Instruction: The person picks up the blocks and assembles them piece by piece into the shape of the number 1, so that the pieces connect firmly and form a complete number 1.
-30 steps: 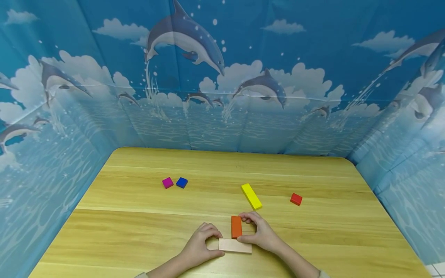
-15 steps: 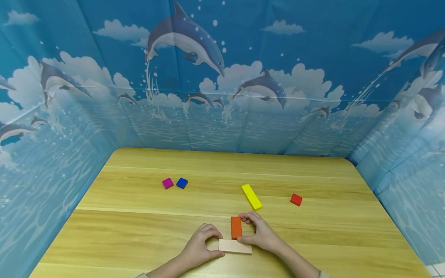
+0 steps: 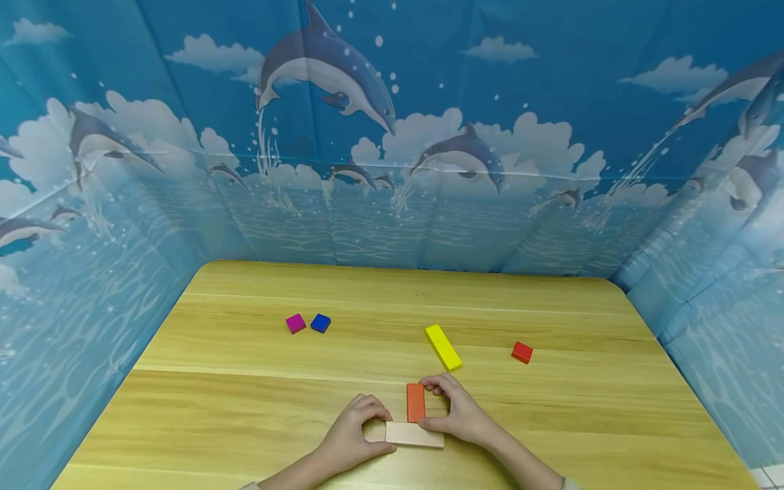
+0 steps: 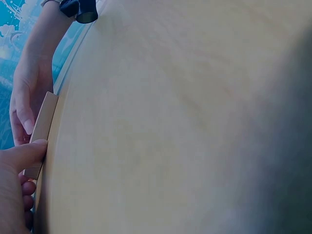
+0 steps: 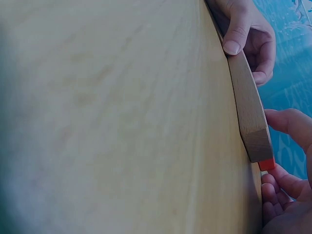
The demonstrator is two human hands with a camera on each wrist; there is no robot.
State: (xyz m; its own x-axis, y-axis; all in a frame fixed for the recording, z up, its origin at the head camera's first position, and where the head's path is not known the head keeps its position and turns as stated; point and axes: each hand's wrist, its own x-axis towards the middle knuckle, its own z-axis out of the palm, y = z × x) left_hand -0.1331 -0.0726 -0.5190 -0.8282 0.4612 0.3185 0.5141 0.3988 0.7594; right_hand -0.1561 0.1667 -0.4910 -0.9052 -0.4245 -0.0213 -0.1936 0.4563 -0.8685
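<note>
A plain wooden block (image 3: 414,435) lies crosswise at the front of the table. My left hand (image 3: 352,432) grips its left end, thumb on the near side and fingers on the far side. Just behind it stretches an orange block (image 3: 415,401), set at right angles with its near end against the plain block's far side. My right hand (image 3: 463,414) pinches this orange block, fingertips at the far end and thumb at the near end, over the plain block's edge. In the right wrist view, only an end of the orange block (image 5: 267,164) peeks out behind the plain block.
Farther back on the wooden table (image 3: 245,395) lie a yellow block (image 3: 444,347) and a small red block (image 3: 522,352). A magenta block (image 3: 295,323) and a blue block (image 3: 320,323) sit side by side toward the left. A dolphin-print curtain (image 3: 392,218) surrounds the table.
The orange block has shifted very slightly left and toward the person, along with the right thumb. The left hand and the plain wooden block have stayed in place.
</note>
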